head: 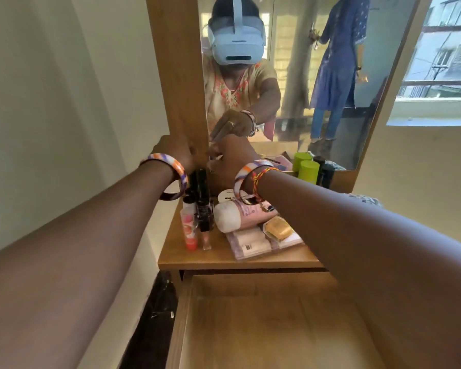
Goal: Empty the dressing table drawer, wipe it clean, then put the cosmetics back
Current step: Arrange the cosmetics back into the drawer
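The drawer [264, 328] is pulled out below the table top [224, 259] and what shows of its wooden floor is bare, while the cosmetics lie in a tight group on the table top: an orange tube [189, 230], a black tube [204, 201], a slim clear bottle [206, 239], a pink bottle with a white cap [240, 215], a gold compact [278, 229] and a flat clear pack [250, 243]. Both hands are stretched to the back, at the foot of the mirror [317, 75]. The right hand [232, 161] pinches a small thin item that I cannot identify; the left hand [175, 153] is at the wooden mirror frame [176, 75], and I cannot tell if its fingers grip anything. I think the risk is in the forearms and bangles, which pass just above the group: a low wrist could push the tubes and bottle off the left edge or into the open drawer. Further right stand a green canister [308, 171] and a dark bottle [328, 174], away from the reach.
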Demonstrator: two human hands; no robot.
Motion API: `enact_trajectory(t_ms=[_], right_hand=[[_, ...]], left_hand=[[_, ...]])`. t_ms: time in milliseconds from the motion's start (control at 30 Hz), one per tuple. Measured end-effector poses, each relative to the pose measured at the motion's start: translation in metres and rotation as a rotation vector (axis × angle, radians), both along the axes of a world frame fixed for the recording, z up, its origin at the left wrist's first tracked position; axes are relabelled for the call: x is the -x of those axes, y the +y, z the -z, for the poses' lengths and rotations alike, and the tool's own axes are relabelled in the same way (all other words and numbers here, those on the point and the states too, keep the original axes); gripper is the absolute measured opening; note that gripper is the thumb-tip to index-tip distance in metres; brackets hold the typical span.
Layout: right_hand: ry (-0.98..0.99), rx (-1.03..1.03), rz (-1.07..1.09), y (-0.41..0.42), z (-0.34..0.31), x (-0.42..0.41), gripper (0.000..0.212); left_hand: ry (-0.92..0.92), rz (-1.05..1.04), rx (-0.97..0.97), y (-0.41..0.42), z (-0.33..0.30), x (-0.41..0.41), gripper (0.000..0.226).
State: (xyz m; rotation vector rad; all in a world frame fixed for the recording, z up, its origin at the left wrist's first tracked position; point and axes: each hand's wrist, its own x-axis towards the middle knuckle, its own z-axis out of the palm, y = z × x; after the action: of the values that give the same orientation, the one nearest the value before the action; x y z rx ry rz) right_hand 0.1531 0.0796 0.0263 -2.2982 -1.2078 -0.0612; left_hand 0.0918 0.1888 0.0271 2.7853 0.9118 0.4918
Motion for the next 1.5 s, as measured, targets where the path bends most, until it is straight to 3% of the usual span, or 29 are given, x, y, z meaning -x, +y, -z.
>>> enact_trajectory(t_ms=[333, 700, 1033, 1200, 1333, 1500], right_hand=[[0.007, 0.042, 0.006, 0.032, 0.019, 0.002, 0.033], [0.023, -0.172, 0.093, 0.019, -0.004, 0.004, 0.027], [0.041, -0.434, 0.145, -0.053, -0.047, 0.051, 0.023], [0.150, -0.481, 0.177, -0.098, -0.033, 0.074, 0.024], [0.293, -0.407, 0.145, -0.132, -0.010, 0.092, 0.019], [0.388, -0.123, 0.097, -0.156, 0.028, 0.107, 0.012]], left_hand=[[0.012, 0.033, -0.073, 0.006, 0.015, -0.005, 0.024], [-0.167, 0.038, -0.123, -0.008, -0.018, 0.019, 0.020], [-0.408, 0.129, -0.070, -0.066, -0.066, 0.069, 0.015], [-0.402, 0.229, -0.007, -0.101, -0.062, 0.104, 0.019], [-0.318, 0.304, 0.100, -0.123, -0.044, 0.132, 0.021], [-0.192, 0.319, 0.234, -0.134, 0.005, 0.158, 0.020]])
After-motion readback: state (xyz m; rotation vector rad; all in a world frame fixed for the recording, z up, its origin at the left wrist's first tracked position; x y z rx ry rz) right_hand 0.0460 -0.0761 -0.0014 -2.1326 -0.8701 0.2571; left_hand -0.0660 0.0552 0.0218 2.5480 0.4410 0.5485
